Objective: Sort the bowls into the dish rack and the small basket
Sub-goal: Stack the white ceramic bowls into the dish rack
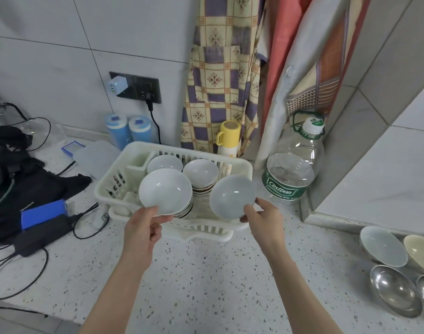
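Two hands are seen, the left hand (143, 227) and the right hand (264, 216), and one white bowl is held in each: one (165, 190) on the left, one (232, 196) on the right. One white dish rack (242, 165) is counted, with two stacks of bowls (200, 175) and one single bowl (164, 163) visible in it. At the right edge four more bowls are found: one pale blue (383, 245), one cream (420, 251) and two steel (394, 290). Two blue canisters (129, 132), one yellow flask (228, 138) and one water bottle (295, 162) are counted on the worktop (206, 285).

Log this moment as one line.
left hand: holds white bowl | right hand: holds grey bowl | both over dish rack
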Motion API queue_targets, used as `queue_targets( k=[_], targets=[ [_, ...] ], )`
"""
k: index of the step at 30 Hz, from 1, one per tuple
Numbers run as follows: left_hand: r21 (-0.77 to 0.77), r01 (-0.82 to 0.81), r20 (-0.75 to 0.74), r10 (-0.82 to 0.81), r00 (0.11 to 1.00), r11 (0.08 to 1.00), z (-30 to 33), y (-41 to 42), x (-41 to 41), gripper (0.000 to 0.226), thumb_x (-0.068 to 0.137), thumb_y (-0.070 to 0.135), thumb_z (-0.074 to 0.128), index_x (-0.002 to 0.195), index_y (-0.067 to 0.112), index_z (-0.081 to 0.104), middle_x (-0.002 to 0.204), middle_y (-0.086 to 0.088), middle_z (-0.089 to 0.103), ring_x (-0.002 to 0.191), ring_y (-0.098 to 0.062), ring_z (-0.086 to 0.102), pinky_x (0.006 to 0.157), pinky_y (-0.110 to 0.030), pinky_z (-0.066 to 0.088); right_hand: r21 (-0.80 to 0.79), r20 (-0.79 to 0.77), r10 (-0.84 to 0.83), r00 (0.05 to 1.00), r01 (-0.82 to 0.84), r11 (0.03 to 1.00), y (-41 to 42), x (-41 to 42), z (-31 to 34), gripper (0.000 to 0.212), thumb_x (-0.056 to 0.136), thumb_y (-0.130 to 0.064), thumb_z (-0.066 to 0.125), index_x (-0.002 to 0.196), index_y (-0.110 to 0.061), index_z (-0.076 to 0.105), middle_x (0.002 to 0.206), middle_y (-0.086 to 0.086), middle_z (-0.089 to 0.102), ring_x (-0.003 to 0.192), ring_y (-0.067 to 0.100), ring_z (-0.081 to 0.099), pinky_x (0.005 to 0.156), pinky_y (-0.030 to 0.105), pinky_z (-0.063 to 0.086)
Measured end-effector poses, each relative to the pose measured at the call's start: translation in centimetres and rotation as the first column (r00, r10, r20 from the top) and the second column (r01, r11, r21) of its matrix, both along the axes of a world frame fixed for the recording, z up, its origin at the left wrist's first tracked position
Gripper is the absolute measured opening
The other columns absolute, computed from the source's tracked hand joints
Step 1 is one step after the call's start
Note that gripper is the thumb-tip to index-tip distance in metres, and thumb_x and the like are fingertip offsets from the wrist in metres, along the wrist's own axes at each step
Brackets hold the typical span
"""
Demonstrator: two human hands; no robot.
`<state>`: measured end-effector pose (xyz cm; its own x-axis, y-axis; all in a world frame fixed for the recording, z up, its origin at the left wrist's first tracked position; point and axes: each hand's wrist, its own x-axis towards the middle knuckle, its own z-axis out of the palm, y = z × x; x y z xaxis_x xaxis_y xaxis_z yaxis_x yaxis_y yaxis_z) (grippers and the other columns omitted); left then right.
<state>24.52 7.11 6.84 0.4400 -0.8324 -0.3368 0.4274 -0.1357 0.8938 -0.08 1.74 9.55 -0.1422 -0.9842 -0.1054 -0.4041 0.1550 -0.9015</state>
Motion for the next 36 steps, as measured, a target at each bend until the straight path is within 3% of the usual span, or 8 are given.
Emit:
queue_targets(
  k=[2, 5, 13, 18, 23, 27, 36],
  targets=[
    [-0.014, 0.027, -0.003, -0.027, 1.000, 1.000, 0.0, -0.6, 1.2, 0.019, 0.091, 0.020, 0.060, 0.109, 0.015, 0.064, 0.083, -0.018, 0.076, 0.044, -0.009, 0.030, 0.041, -0.019, 0.027, 0.036, -0.077, -0.004, 0.997, 0.007, 0.999, -1.0, 1.1, -0.2, 0.015, 0.082, -0.022, 0.056, 0.090, -0.019, 0.068, 0.059, -0.004, 0.071, 0.038, -0.001, 0.046, 0.040, 0.017, 0.033],
    [-0.019, 0.082, 0.019, -0.082, 0.996, 0.996, -0.1, -1.6, 3.3, 0.017, 0.091, 0.019, 0.059, 0.107, 0.016, 0.065, 0.082, -0.018, 0.075, 0.044, -0.010, 0.030, 0.040, -0.019, 0.026, 0.107, -0.205, 0.007, 0.979, 0.015, 0.994, -2.1, 2.8, -0.4, 0.017, 0.080, -0.022, 0.055, 0.079, -0.011, 0.068, 0.057, -0.003, 0.070, 0.030, 0.002, 0.040, 0.034, 0.014, 0.029],
    [-0.016, 0.201, 0.071, -0.200, 0.977, 0.979, -1.1, -5.1, 6.7, 0.021, 0.086, 0.024, 0.061, 0.103, 0.012, 0.067, 0.079, -0.018, 0.075, 0.044, -0.010, 0.032, 0.042, -0.020, 0.025, 0.230, -0.393, -0.029, 0.919, 0.128, 0.965, -4.0, 5.4, -1.4, 0.029, 0.082, -0.023, 0.052, 0.076, -0.002, 0.071, 0.059, 0.000, 0.071, 0.037, 0.004, 0.044, 0.037, 0.015, 0.032],
    [-0.005, 0.250, 0.077, -0.249, 0.965, 0.968, -1.5, -6.5, 7.3, 0.033, 0.075, 0.032, 0.063, 0.103, 0.014, 0.067, 0.079, -0.015, 0.075, 0.041, -0.011, 0.030, 0.039, -0.020, 0.025, 0.292, -0.402, -0.020, 0.915, 0.149, 0.945, -4.6, 6.9, -2.4, 0.021, 0.084, -0.023, 0.053, 0.071, -0.007, 0.060, 0.058, 0.002, 0.068, 0.049, 0.015, 0.056, 0.046, 0.021, 0.042],
    [0.003, 0.283, 0.076, -0.283, 0.956, 0.959, -2.1, -6.8, 7.3, 0.032, 0.076, 0.031, 0.061, 0.103, 0.014, 0.067, 0.082, -0.018, 0.075, 0.043, -0.014, 0.027, 0.039, -0.021, 0.025, 0.325, -0.432, -0.009, 0.902, 0.165, 0.931, -5.2, 7.8, -3.1, 0.024, 0.084, -0.019, 0.054, 0.062, -0.012, 0.050, 0.054, -0.001, 0.062, 0.048, 0.016, 0.053, 0.046, 0.021, 0.039],
    [0.015, 0.293, 0.072, -0.293, 0.953, 0.956, -2.3, -6.8, 7.3, 0.027, 0.076, 0.030, 0.061, 0.097, 0.014, 0.066, 0.082, -0.018, 0.076, 0.044, -0.013, 0.027, 0.040, -0.021, 0.023, 0.382, -0.422, 0.031, 0.906, 0.147, 0.913, -5.8, 7.9, -3.1, 0.013, 0.076, -0.008, 0.051, 0.063, -0.011, 0.049, 0.065, 0.008, 0.068, 0.056, 0.022, 0.056, 0.053, 0.023, 0.043],
    [0.025, 0.280, 0.062, -0.281, 0.958, 0.960, -2.1, -7.0, 7.1, 0.029, 0.076, 0.029, 0.061, 0.099, 0.014, 0.067, 0.079, -0.017, 0.076, 0.043, -0.012, 0.028, 0.037, -0.019, 0.023, 0.431, -0.440, 0.091, 0.893, 0.121, 0.894, -6.4, 7.9, -3.3, 0.016, 0.075, 0.000, 0.046, 0.063, -0.010, 0.043, 0.051, 0.002, 0.051, 0.046, 0.014, 0.045, 0.041, 0.019, 0.033]
  ],
)
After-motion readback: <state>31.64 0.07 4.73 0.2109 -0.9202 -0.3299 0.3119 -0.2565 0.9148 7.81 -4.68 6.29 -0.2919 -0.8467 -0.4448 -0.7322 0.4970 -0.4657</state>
